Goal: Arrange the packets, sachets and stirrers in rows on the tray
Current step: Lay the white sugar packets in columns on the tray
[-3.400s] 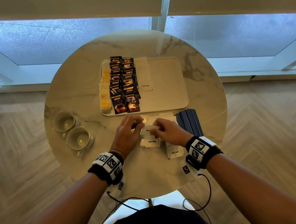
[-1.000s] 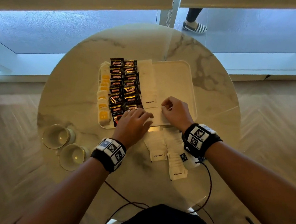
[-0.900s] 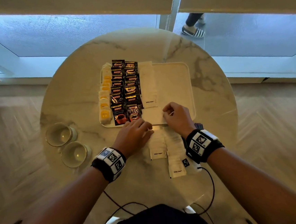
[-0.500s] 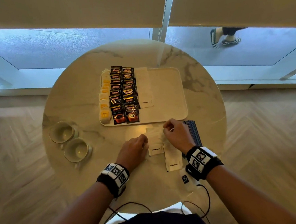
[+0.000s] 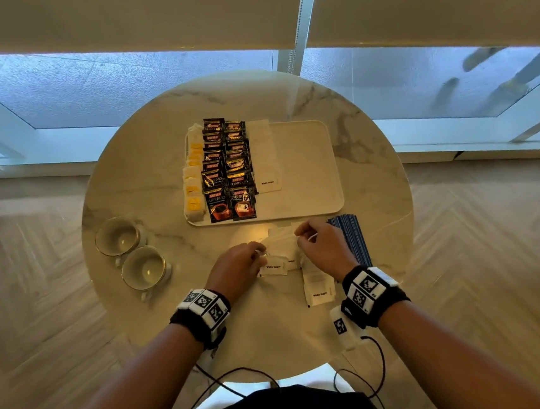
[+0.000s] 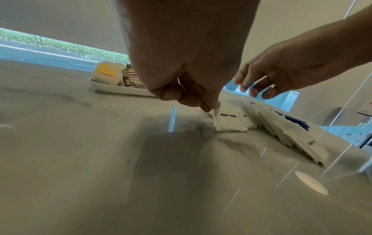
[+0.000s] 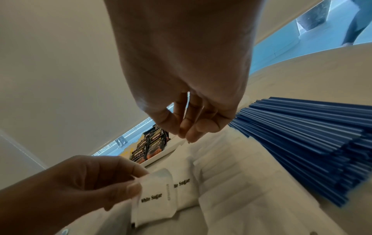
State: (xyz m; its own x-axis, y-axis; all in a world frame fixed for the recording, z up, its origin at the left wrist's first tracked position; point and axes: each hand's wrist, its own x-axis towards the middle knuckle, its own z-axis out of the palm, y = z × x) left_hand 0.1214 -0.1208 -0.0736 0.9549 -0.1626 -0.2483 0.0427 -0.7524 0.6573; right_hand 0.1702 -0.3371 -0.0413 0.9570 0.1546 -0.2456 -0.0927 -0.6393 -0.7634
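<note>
A cream tray (image 5: 308, 167) holds a row of yellow-labelled sachets (image 5: 192, 182), two rows of dark coffee packets (image 5: 227, 172) and a row of white sugar sachets (image 5: 264, 158). Its right half is bare. In front of the tray lie loose white sugar sachets (image 5: 317, 285) and, to their right, a bundle of blue stirrers (image 5: 351, 239). My left hand (image 5: 261, 261) pinches one sugar sachet (image 6: 229, 122) by its corner, just above the table. Over the pile hovers my right hand (image 7: 181, 132), thumb against curled fingertips, and nothing plainly shows between them.
Two glass cups (image 5: 117, 236) (image 5: 144, 267) stand at the left of the round marble table (image 5: 161, 182). Cables (image 5: 232, 379) hang off the near edge. A small white tag (image 5: 339, 326) lies by my right wrist. Windows run behind the table.
Both hands have drawn back from the tray's near edge to the loose sachets on the table. My left hand now pinches a sugar sachet.
</note>
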